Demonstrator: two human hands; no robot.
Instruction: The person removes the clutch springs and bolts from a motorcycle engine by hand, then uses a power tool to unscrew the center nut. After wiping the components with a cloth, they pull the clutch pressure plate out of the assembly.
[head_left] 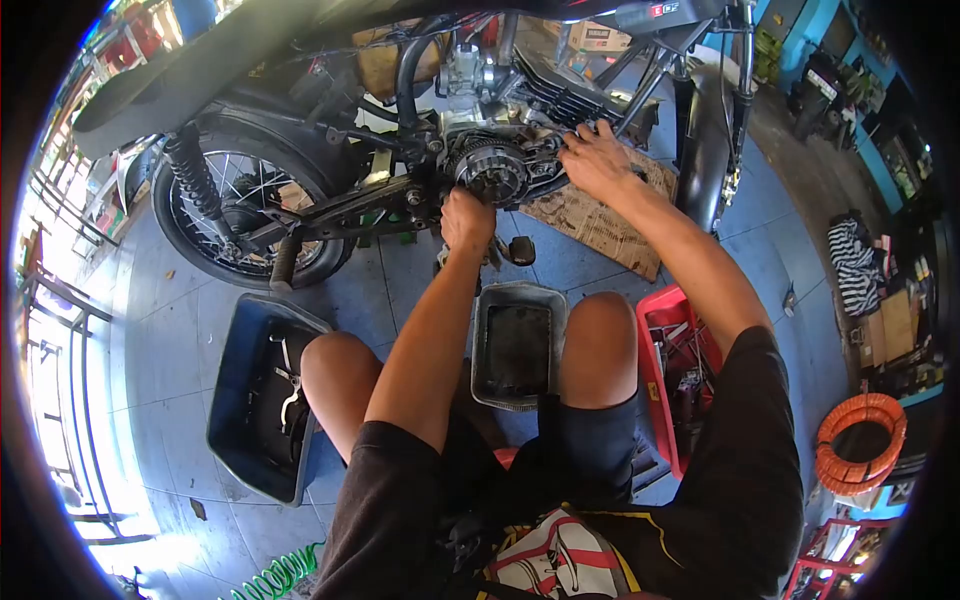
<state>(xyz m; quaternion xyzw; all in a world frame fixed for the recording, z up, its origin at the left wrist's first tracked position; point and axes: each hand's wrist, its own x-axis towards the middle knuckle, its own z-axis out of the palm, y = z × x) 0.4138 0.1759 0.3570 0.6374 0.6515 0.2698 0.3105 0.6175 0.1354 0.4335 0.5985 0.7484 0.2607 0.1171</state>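
A black motorcycle [350,140] stands side-on with its engine opened, showing a round metal clutch [490,168]. My left hand [467,217] is closed at the lower left edge of the clutch; whatever its fingers hold is hidden. Up at the right side of the engine, my right hand [597,160] rests with fingers bent against the casing, beneath the finned cylinder [565,98]. Its fingertips touch metal parts, and I cannot make out a held object.
Between my knees sits a grey tray [480,350]. A dark blue bin [228,400] with tools is at left, a red bin [655,385] with tools at right. Flattened cardboard [610,235] lies under the engine. An orange coil [828,440] is far right.
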